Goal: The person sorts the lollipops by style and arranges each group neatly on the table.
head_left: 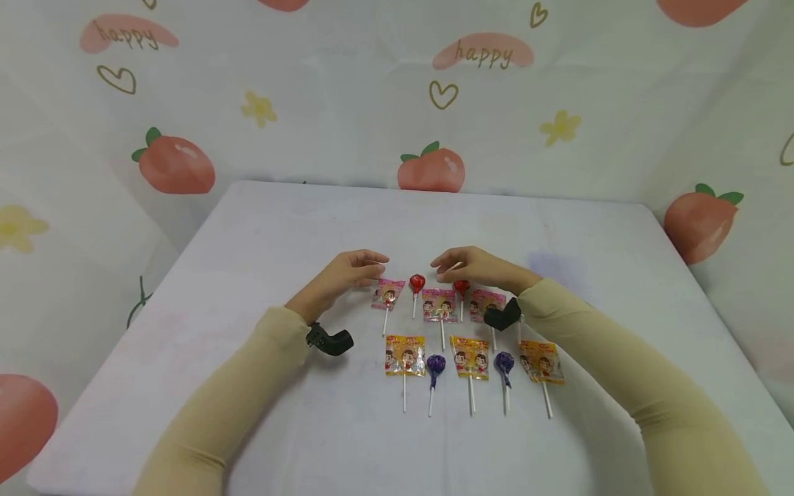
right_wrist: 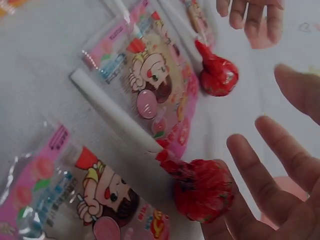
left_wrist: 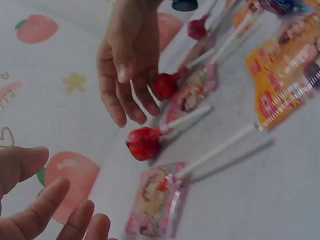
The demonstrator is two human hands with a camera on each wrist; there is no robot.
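Left grip [head_left: 346,273], right grip [head_left: 482,267] apart, fingers [right_wrist: 257,171] relaxed; forearms [head_left: 238,382] angled inward.

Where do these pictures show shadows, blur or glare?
Head view: soft shadow beside the left sleeve; left wrist view: dim and slightly blurred, shadow alongside the lowest white stick; right wrist view: glare on the pink wrapper at lower left.

Can see a white table [head_left: 347,217] reaching from 6 o'clock to just past the centre of the head view, with a faint lilac smudge [head_left: 552,264] at 3 o'clock. Behind, at 12 o'clock, see a white backdrop [head_left: 347,83] printed with 6 red-orange peaches [head_left: 431,171], including 3 cut off at the edge. Find yellow flowers [head_left: 560,128] at 2 and 9 o'clock, "happy" lettering [head_left: 484,53] at 1 and 10 o'clock, and gold heart outlines [head_left: 443,96] close below. Note a thin dark green line [head_left: 140,302] between 8 and 9 o'clock, beside the table.
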